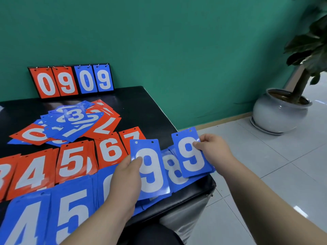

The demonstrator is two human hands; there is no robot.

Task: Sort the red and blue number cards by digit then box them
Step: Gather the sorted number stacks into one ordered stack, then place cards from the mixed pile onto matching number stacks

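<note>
Sorted red stacks [70,163] and blue stacks [70,209] line the desk [150,106] at lower left. The left hand [127,175] pinches a blue 9 [152,167] and the right hand [212,149] pinches a second blue 9 [192,154]. The mixed pile [70,121] left of centre is unsorted, and boxing is not yet begun.

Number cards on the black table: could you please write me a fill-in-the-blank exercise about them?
The left hand holds a blue card; the right hand holds a second blue card; both show ____.
The scoreboard against the wall shows two ____ cards, then two blue ones.
A blue ____ lies on top of the unsorted pile.
Missing words: 9; red; 3.
</note>
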